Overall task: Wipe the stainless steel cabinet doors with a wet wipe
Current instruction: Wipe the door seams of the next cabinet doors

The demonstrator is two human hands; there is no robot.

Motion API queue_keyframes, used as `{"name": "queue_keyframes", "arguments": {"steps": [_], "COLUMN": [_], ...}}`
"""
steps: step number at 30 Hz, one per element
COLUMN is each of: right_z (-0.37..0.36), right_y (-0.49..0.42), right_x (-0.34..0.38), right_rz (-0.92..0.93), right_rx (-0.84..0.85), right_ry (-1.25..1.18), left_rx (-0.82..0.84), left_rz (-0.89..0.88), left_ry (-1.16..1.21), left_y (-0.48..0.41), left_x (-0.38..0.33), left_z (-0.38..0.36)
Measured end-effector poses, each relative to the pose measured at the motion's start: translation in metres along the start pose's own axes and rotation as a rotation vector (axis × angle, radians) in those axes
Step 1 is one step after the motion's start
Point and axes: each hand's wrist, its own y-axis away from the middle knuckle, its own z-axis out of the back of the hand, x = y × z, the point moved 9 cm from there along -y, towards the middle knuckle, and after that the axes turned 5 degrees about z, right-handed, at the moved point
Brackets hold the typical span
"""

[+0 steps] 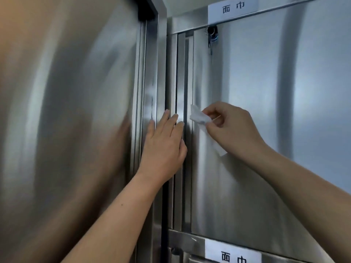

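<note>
while the right hand (233, 126) pinches the wet wipe (199, 117) vs the cabinet door (266, 111) near its left edge, left hand (163, 147) lies flat w/ fingers together on the frame strip (180, 73). 2 labels (232, 7), 1 lock w/ keys (212, 37) at the door's top-left corner.

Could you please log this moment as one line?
right hand: pinching white wet wipe | left hand: flat on stainless steel cabinet door edge | wiping underway

Both forearms bare, no sleeves; hands ungloved, no rings.

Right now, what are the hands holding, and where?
The right hand pinches the wet wipe near its upper end. The left hand holds nothing, resting flat on the cabinet door edge.
</note>
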Motion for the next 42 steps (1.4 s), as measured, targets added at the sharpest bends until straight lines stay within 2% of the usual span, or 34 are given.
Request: {"name": "queue_keyframes", "arguments": {"steps": [4, 7, 11, 17, 22, 27, 32, 37, 42], "right_z": [-0.002, -0.011, -0.020, -0.041, -0.044, -0.049, -0.059, -0.066, -0.065], "right_y": [-0.029, -0.044, -0.057, -0.064, -0.050, -0.039, -0.035, -0.047, -0.071], "right_x": [0.014, 0.034, 0.050, 0.042, 0.019, 0.008, -0.017, -0.029, -0.025], "right_rz": [0.185, 0.414, 0.624, 0.714, 0.657, 0.599, 0.420, 0.361, 0.337], "right_rx": [-0.063, -0.145, -0.233, -0.146, -0.009, 0.045, 0.214, 0.318, 0.342], "right_ry": [0.360, 0.656, 0.749, 0.813, 0.786, 0.812, 0.898, 0.952, 0.928], "left_rx": [-0.067, -0.119, -0.107, -0.124, -0.156, -0.192, -0.225, -0.241, -0.257], "left_rz": [0.018, 0.048, 0.034, 0.027, 0.031, 0.028, 0.026, 0.030, 0.028], "left_ry": [0.032, 0.051, 0.000, -0.035, -0.031, -0.011, -0.002, -0.006, -0.011], "left_y": [-0.023, -0.032, -0.033, -0.032, -0.031, -0.026, -0.023, -0.023, -0.022], "left_x": [0.009, 0.013, 0.015, 0.017, 0.019, 0.019, 0.020, 0.021, 0.020], "left_z": [-0.001, -0.001, -0.006, -0.009, -0.009, -0.009, -0.009, -0.008, -0.008]}}
